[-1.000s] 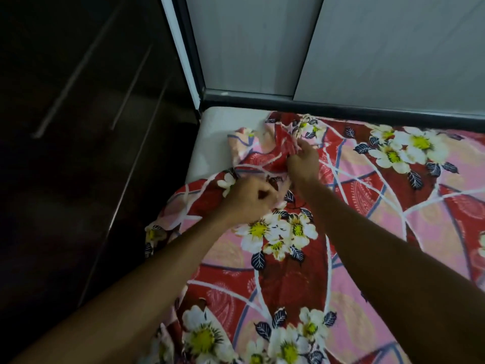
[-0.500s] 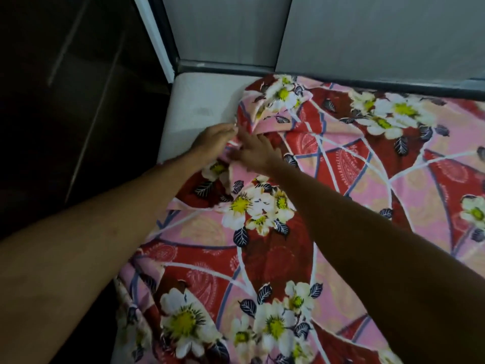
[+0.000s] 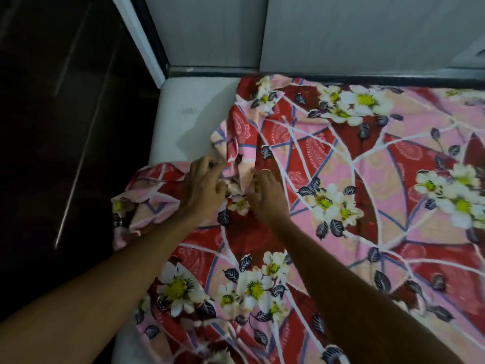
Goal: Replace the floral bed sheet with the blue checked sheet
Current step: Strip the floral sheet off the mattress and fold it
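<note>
The floral bed sheet (image 3: 349,164), red and pink with white flowers, covers most of the bed. Its far left corner is pulled back, baring the white mattress (image 3: 189,119). The loose corner lies bunched in folds. My left hand (image 3: 202,187) and my right hand (image 3: 265,193) sit side by side on that bunched fabric, fingers curled into the folds. Each hand grips a gather of the sheet. No blue checked sheet is in view.
A dark wooden wardrobe (image 3: 65,127) stands close along the bed's left side. A grey panelled wall (image 3: 315,30) and a dark bed frame edge (image 3: 341,77) run along the far side. Part of the sheet hangs over the left mattress edge.
Both hands have drawn the sheet's corner back toward me and to the right, so more bare mattress shows. The hands stay close together on the bunched fabric.
</note>
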Demonstrator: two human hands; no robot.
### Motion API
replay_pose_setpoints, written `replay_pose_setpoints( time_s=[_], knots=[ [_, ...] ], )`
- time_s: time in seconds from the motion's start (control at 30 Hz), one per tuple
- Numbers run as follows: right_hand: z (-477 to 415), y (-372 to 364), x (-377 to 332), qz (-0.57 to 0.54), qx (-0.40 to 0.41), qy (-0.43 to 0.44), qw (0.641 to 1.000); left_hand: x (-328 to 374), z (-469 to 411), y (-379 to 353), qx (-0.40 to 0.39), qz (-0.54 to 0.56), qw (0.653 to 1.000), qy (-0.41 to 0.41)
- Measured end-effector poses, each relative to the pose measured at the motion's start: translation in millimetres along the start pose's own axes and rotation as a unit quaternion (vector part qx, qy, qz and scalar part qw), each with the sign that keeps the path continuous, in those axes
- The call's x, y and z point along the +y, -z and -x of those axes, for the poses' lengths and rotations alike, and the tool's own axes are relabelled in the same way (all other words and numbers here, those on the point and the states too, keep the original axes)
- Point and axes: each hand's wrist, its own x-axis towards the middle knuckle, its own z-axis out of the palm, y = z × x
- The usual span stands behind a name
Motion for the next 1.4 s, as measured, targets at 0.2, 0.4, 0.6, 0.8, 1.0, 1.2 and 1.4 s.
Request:
replay_pose_setpoints(
  time_s=[0.2,0.4,0.6,0.8,1.0,1.2,1.4],
  knots=[
    [154,74,67,0.038,-0.078,-0.083,0.993,65,97,-13,-0.131,0.06,0.983,-0.112],
    [278,148,114,-0.054,-0.036,-0.278,0.958,144,146,-28,-0.241,0.14,0.954,0.106],
    [365,249,176,-0.094,-0.029,-0.308,0.946,289,177,-43,-0.295,0.114,0.943,0.107],
    [463,363,274,-0.142,-0.01,-0.353,0.925,489,217,-90,-0.346,0.109,0.932,-0.018],
    [564,472,350,-0.162,0.051,-0.415,0.894,686,249,-127,-0.423,0.113,0.884,-0.16],
    [633,579,434,-0.153,0.133,-0.448,0.871,858,252,-179,-0.433,0.162,0.857,-0.226],
    [675,708,528,-0.097,0.183,-0.465,0.861,1034,248,-233,-0.407,0.201,0.845,-0.282]
  ],
)
